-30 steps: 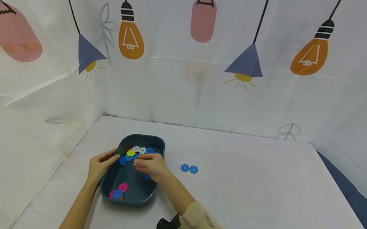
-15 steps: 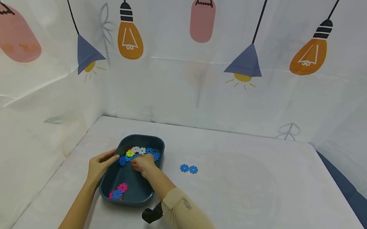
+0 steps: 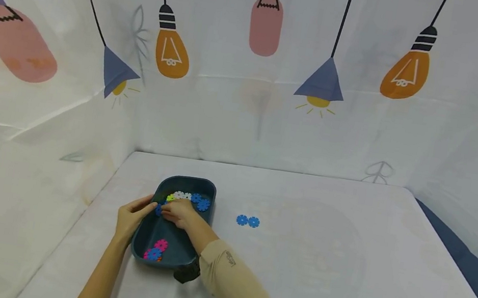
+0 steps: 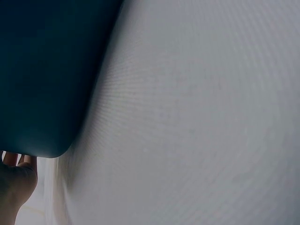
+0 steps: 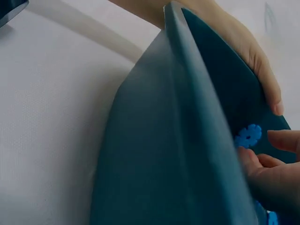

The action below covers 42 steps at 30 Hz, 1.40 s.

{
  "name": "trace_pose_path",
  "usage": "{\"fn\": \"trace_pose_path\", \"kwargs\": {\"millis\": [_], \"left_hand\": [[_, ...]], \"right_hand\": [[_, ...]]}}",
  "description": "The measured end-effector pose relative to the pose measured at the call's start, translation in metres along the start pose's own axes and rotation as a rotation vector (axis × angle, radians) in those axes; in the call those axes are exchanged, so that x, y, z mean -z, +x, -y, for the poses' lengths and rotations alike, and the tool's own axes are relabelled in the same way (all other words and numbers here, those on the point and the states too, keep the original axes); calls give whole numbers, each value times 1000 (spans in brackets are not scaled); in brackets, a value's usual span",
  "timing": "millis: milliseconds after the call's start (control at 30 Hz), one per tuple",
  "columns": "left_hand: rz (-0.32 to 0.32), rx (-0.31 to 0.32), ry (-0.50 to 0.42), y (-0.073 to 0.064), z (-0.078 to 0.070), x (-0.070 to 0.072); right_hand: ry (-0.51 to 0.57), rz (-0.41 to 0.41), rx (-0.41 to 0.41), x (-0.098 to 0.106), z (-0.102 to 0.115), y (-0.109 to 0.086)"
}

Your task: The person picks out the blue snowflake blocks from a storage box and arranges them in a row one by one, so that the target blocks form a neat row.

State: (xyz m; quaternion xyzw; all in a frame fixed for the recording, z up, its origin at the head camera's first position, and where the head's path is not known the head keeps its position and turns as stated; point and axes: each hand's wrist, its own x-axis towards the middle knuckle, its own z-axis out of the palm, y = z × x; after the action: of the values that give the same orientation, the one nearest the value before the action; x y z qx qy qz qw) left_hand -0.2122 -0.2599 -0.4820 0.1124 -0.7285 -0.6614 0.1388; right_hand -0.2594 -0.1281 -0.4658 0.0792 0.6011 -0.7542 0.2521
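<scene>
A dark teal tray (image 3: 175,247) stands on the white table. My left hand (image 3: 130,218) grips its left side, with the thumb over the rim. My right hand (image 3: 183,214) reaches into the tray, its fingertips beside a blue snowflake-shaped disc (image 3: 158,210). In the right wrist view, the thumb and index finger of my right hand (image 5: 276,180) stand apart near that blue disc (image 5: 248,136). White discs (image 3: 183,195), a yellow disc (image 3: 170,198) and more blue discs (image 3: 203,205) lie at the tray's far end. My right hand partly hides the pile.
At the tray's near end lie a pink disc (image 3: 161,245) and a blue disc (image 3: 154,254). Two blue discs (image 3: 248,221) sit side by side on the table, right of the tray. A white sheet with printed lamps (image 3: 321,84) hangs behind the table (image 3: 342,267).
My right hand has moved left and lower inside the tray, toward the blue disc by my left thumb. My left hand keeps its grip on the tray.
</scene>
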Motion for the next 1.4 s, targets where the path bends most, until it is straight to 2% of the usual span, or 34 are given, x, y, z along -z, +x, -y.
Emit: {"fn": "trace_pose_path", "kwargs": {"millis": [133,200,267,367,433,500,633,833,967,1167,1400], "left_hand": [[-11,-3,-4,-1,0,-1],[-13,-4,-7,-2,-1,-2],[-8,-1,-11,-2,-1,-2],[-4,9,-5,-4,-2,-3],[-4,15,4,-4,-1,-3],[-4,18,18,-5,-1,-3],[-8,16,29,-4,0,-4],[-16,5,15,-3,1,-4],[-20,-12,21,-3,0,-4],[-29,-34,35,-2,1,-3],[-30,-21,43,-2,1,-4]], "right_hand": [[-58,67,38,-1,-3,-4],[-98,75,59,-3,-5,-8],[-167,42,81,-6,-7,-11],[-329,-41,109,-8,-10,-16],[-364,-60,112,-9,-10,-19],[-362,-60,105,-8,-9,-22],[-287,-18,79,-1,-6,-26],[-268,26,129,17,3,-30],[-231,87,175,31,10,-36],[-183,166,223,53,23,-52],[-190,195,271,77,32,-70]]}}
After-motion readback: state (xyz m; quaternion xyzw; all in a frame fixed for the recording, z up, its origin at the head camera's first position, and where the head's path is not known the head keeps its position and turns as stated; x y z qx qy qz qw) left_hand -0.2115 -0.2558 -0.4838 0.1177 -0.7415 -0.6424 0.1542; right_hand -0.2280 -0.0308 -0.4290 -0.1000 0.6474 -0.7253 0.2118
